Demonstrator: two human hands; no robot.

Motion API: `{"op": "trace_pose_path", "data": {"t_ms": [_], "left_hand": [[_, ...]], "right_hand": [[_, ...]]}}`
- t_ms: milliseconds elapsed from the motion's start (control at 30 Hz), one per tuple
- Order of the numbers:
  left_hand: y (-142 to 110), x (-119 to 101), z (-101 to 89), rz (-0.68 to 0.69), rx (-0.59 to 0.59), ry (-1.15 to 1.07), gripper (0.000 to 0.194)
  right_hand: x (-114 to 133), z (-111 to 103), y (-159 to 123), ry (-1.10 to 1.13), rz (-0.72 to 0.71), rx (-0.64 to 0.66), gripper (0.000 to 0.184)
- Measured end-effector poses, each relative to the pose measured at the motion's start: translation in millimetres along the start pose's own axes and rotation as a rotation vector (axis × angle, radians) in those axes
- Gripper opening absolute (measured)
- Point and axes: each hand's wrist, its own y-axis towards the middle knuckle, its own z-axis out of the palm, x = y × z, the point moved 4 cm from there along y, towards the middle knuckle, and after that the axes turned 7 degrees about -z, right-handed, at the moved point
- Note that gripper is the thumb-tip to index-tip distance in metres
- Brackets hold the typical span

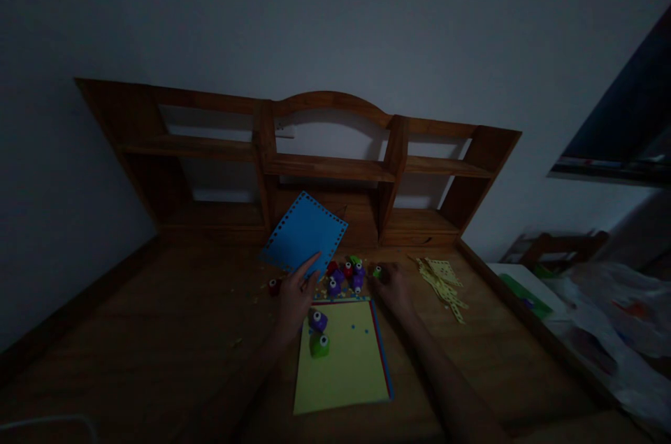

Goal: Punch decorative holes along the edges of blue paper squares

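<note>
A blue paper sheet (307, 231), with rows of punched holes along its edges, is tilted up in my left hand (298, 296), its lower edge between the fingers and thumb. My right hand (394, 288) is curled around a small green craft punch (377, 271) with a round white-and-dark button; the dim light blurs its fingertips. Between my hands stands a cluster of purple punches (334, 284) and red punches (348, 269). On the stack of yellow paper (343, 377) are another purple punch (317, 321) and a green punch (320, 345). A dark red punch (274, 286) sits left of my left hand.
Punched yellow paper strips (443, 283) lie in a pile to the right. Tiny paper bits are scattered on the wooden desk (183, 332). A wooden shelf unit (328, 168) spans the desk's back. Plastic bags (623, 318) lie beyond the right edge.
</note>
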Motion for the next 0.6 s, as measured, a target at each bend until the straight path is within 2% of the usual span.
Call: {"op": "trace_pose_path", "data": {"t_ms": [133,267,400,500,600], "left_hand": [[-3,-9,-0.8,0.001,-0.001,0.008,0.042],[-3,-11,-0.8,0.005,0.012,0.021,0.041],[-2,-4,0.3,0.02,0.005,0.023,0.04],[0,2,0.8,0.008,-0.006,0.037,0.041],[0,1,-0.2,0.001,-0.027,0.048,0.041]], "right_hand": [[24,-6,1,0.016,-0.128,-0.031,0.038],[43,2,-1,0.084,-0.32,0.113,0.057],[48,11,-3,0.082,-0.395,0.234,0.069],[49,11,-3,0.044,-0.391,0.232,0.067],[48,10,-3,-0.002,-0.374,0.214,0.056]]}}
